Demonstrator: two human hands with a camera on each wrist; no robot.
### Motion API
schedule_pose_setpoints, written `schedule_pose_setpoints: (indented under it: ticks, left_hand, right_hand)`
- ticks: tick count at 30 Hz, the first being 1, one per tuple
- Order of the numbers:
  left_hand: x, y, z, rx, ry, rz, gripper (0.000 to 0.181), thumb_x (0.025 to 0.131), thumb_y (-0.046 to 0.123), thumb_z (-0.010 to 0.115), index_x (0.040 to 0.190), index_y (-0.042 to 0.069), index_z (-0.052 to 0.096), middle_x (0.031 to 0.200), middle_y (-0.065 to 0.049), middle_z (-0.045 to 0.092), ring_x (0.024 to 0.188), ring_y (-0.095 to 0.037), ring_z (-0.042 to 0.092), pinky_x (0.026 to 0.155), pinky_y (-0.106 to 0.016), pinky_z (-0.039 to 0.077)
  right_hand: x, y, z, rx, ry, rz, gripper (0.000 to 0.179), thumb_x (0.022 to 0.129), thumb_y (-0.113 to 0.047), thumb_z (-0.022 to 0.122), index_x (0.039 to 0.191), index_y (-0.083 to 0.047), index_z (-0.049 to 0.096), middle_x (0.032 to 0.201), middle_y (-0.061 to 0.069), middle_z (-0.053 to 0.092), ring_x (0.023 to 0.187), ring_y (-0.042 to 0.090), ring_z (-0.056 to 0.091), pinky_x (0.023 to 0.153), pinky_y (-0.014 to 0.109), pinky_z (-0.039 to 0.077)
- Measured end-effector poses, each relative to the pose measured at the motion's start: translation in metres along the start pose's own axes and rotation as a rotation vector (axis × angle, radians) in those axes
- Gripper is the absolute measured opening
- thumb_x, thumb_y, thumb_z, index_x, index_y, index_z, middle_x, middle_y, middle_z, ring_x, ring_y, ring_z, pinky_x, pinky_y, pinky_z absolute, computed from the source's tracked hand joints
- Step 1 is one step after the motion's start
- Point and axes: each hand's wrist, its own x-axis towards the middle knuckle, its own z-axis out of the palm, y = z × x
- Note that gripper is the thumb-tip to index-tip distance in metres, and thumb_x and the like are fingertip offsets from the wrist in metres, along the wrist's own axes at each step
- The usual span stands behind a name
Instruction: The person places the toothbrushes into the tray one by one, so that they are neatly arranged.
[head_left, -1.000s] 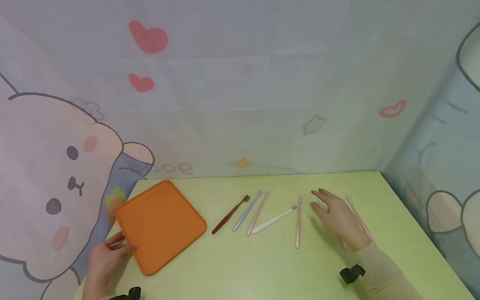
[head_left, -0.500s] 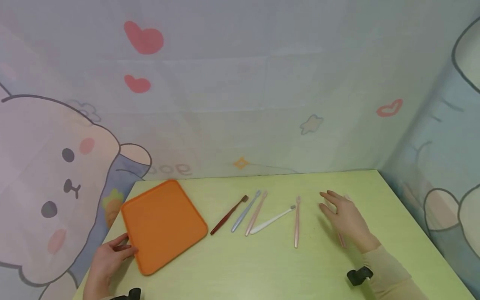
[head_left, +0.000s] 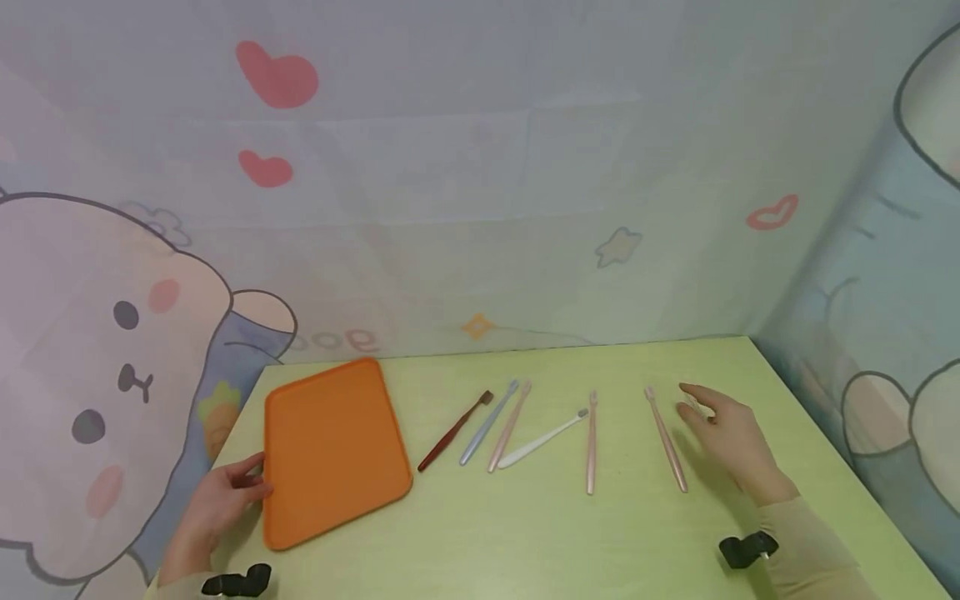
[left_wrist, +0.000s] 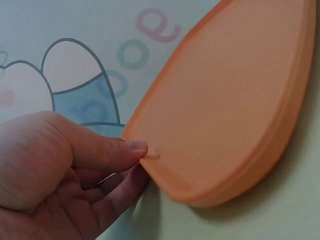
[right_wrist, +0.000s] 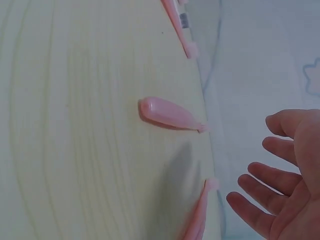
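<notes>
My left hand (head_left: 221,504) pinches the left rim of an orange tray (head_left: 337,454); in the left wrist view the thumb (left_wrist: 117,152) lies on the rim with fingers beneath. My right hand (head_left: 731,437) hovers at the right, fingers apart, holding nothing. Nearest it lies a pink toothbrush (head_left: 665,439). Another pink toothbrush (right_wrist: 198,215), mostly hidden behind the hand in the head view, shows low in the right wrist view. Between tray and right hand lie a dark red toothbrush (head_left: 453,433), a blue one (head_left: 487,425), a white one (head_left: 542,440) and two more pink ones.
The pale green table (head_left: 495,542) meets a printed cloth backdrop (head_left: 450,208) at its rear edge. More cloth hangs along both sides. Black cameras sit on both wrists.
My right hand has moved right, uncovering a pink toothbrush and covering another. The tray has turned and shifted slightly right with my left hand at its rim. The head view has shifted slightly.
</notes>
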Motion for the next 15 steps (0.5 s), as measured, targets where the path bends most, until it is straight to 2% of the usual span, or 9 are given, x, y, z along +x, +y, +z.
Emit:
schedule_pose_setpoints:
  ticks: [3, 6, 9, 12, 15]
  left_hand:
    - [0.007, 0.000, -0.003, -0.003, -0.018, 0.011, 0.066, 0.096, 0.002, 0.076, 0.153, -0.012, 0.046, 0.106, -0.015, 0.076, 0.089, -0.006, 0.061, 0.072, -0.021, 0.051]
    - [0.014, 0.001, -0.006, 0.008, -0.036, 0.024, 0.066, 0.095, 0.001, 0.076, 0.153, -0.012, 0.046, 0.107, -0.017, 0.075, 0.091, -0.012, 0.061, 0.071, -0.023, 0.051]
    - [0.020, 0.002, -0.008, 0.025, -0.052, 0.033, 0.065, 0.095, 0.000, 0.076, 0.153, -0.011, 0.048, 0.111, -0.019, 0.074, 0.095, -0.016, 0.063, 0.074, -0.022, 0.053]
    - [0.024, 0.005, -0.008, 0.050, -0.065, 0.047, 0.063, 0.096, 0.000, 0.075, 0.152, -0.010, 0.049, 0.114, -0.021, 0.074, 0.100, -0.020, 0.065, 0.077, -0.023, 0.052]
    - [0.028, 0.009, -0.007, 0.077, -0.068, 0.070, 0.061, 0.096, 0.001, 0.076, 0.151, -0.008, 0.052, 0.113, -0.021, 0.075, 0.102, -0.024, 0.066, 0.079, -0.025, 0.052]
  right_hand:
    - [-0.002, 0.007, -0.007, 0.016, 0.018, 0.049, 0.055, 0.112, -0.035, 0.059, 0.154, 0.000, 0.056, 0.146, 0.037, 0.056, 0.113, 0.055, 0.069, 0.094, 0.068, 0.055]
    - [-0.003, 0.019, -0.012, -0.016, 0.040, 0.064, 0.052, 0.110, -0.030, 0.062, 0.151, 0.002, 0.059, 0.140, 0.036, 0.061, 0.116, 0.053, 0.068, 0.094, 0.069, 0.053]
    - [-0.006, 0.032, -0.016, -0.027, 0.024, 0.091, 0.051, 0.109, -0.027, 0.064, 0.149, 0.005, 0.059, 0.138, 0.034, 0.064, 0.120, 0.053, 0.065, 0.095, 0.066, 0.053]
    - [-0.009, 0.041, -0.020, 0.006, -0.030, 0.150, 0.052, 0.109, -0.026, 0.064, 0.148, 0.009, 0.058, 0.136, 0.034, 0.065, 0.119, 0.050, 0.066, 0.090, 0.052, 0.059]
    - [-0.011, 0.047, -0.023, 0.084, -0.110, 0.227, 0.054, 0.109, -0.023, 0.063, 0.147, 0.014, 0.055, 0.133, 0.035, 0.065, 0.107, 0.037, 0.072, 0.079, 0.033, 0.062]
